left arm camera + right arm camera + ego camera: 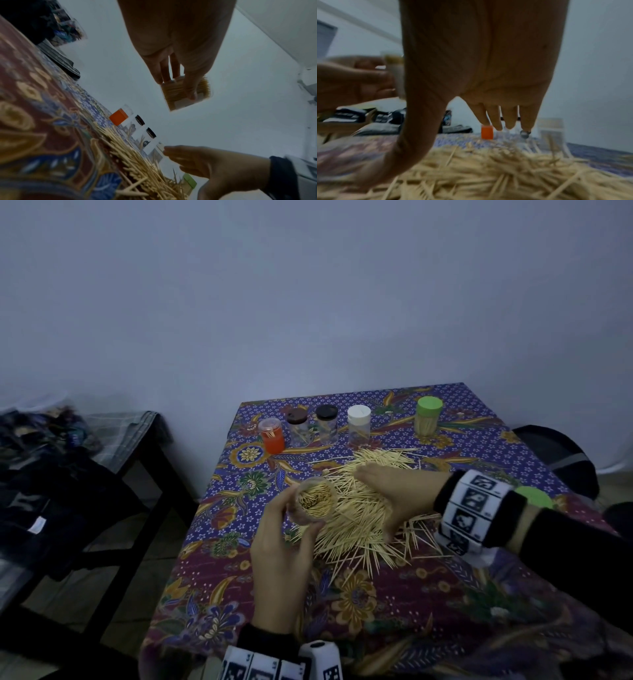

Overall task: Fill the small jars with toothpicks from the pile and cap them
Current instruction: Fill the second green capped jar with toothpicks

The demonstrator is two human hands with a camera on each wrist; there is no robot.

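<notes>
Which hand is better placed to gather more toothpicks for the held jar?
Right. The right hand lies open on the toothpick pile; the left hand grips the open jar.

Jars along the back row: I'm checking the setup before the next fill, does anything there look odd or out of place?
One does. The orange jar stands upside down, its orange cap on the tablecloth and its clear base on top, while the other jars sit cap-up. A loose green lid lies apart, behind the right hand's wrist.

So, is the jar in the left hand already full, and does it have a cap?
Nearly full and uncapped. The jar in the left hand shows an open mouth packed with toothpick ends; no cap sits on it.
</notes>
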